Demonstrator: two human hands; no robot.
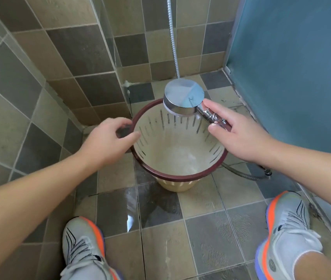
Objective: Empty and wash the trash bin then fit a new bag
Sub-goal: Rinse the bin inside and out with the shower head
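Observation:
A cream slotted trash bin (177,156) with a dark red rim stands on the wet tiled floor, with no bag in it. My left hand (108,139) grips its left rim, thumb inside and fingers curled over the outside. My right hand (239,131) holds the handle of a chrome shower head (182,98) over the bin's far edge. Water sprays down from the head into the bin, and the bottom looks foamy with water.
A metal hose (173,37) hangs down the tiled back wall, and another stretch of it (247,174) lies on the floor right of the bin. A blue frosted panel (293,67) stands on the right, tiled wall on the left. My two shoes (84,247) straddle a puddle.

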